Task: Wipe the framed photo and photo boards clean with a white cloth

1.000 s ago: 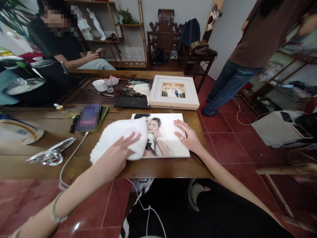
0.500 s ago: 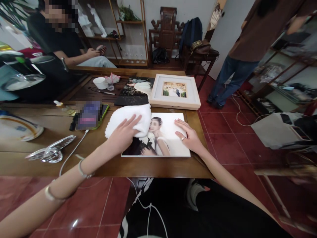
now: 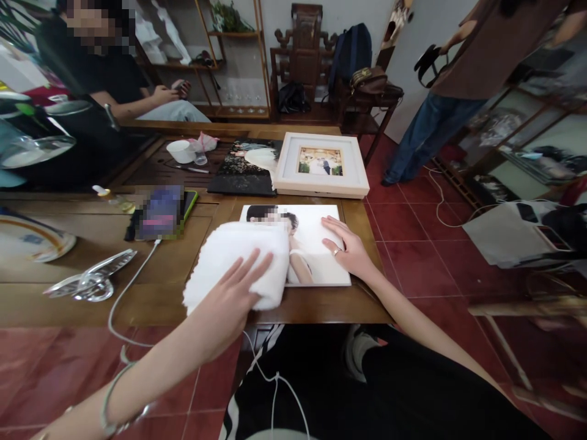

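A large glossy photo print (image 3: 316, 235) lies flat near the front edge of the wooden table (image 3: 59, 305). My left hand (image 3: 229, 299) lies flat, fingers stretched out, on a white cloth (image 3: 238, 260) that covers the print's left and lower part. My right hand (image 3: 348, 250), a ring on one finger, rests open and flat on the print's right edge. Both hands touch things on the print; neither grips anything.
Behind the print stand a white framed photo (image 3: 321, 165) and a dark photo print (image 3: 243, 168). A phone (image 3: 160, 214) with a white cable, a silver dish (image 3: 87, 284) and a plate (image 3: 27, 238) lie to the left. One person sits at the far left; another stands at the right.
My left hand has drawn the white cloth from the print's upper left down toward the near edge. My right hand has stayed on the print's right side.
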A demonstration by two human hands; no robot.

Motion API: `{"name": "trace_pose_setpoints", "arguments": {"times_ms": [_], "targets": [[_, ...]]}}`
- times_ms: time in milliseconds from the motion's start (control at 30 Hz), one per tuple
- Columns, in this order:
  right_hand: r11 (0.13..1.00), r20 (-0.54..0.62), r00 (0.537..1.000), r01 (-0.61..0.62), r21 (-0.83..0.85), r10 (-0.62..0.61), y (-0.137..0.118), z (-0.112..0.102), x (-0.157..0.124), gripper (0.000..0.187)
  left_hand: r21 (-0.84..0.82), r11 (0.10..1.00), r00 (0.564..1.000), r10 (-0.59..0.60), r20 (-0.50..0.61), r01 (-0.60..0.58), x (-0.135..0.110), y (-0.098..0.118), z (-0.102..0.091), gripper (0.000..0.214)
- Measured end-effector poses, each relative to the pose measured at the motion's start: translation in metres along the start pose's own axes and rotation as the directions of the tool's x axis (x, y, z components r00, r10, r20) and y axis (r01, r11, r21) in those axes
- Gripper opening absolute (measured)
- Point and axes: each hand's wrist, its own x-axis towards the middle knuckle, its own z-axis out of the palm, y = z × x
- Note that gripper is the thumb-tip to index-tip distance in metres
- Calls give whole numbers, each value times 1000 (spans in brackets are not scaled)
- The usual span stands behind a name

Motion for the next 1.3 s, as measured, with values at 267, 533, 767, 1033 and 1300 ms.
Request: {"name": "trace_pose_setpoints", "arguments": {"times_ms": [267,533,767,1033,1300], "targets": [[1000,12,1000,7,-5,-7,-1,-1,-1,41,-89,996,999,34,30,-31,-4,3,-8,44],[1000,29,999,20,-10,-20,-1,-2,-1,42,63,994,996,-84,-26,85,70,-63,-3,47],[1000,12,1000,20,-21,-20,1,-1,0,42,135,984,993,-106,-61,113,81,-58,-4,43],[999,6,1000,13,-34,-13,-1,-1,0,41,53,997,997,-52,53,50,22,-1,-14,36],[999,6,1000,6,-39,-6,0,0,0,41,-126,991,980,76,186,-53,3,31,-24,37]]}}
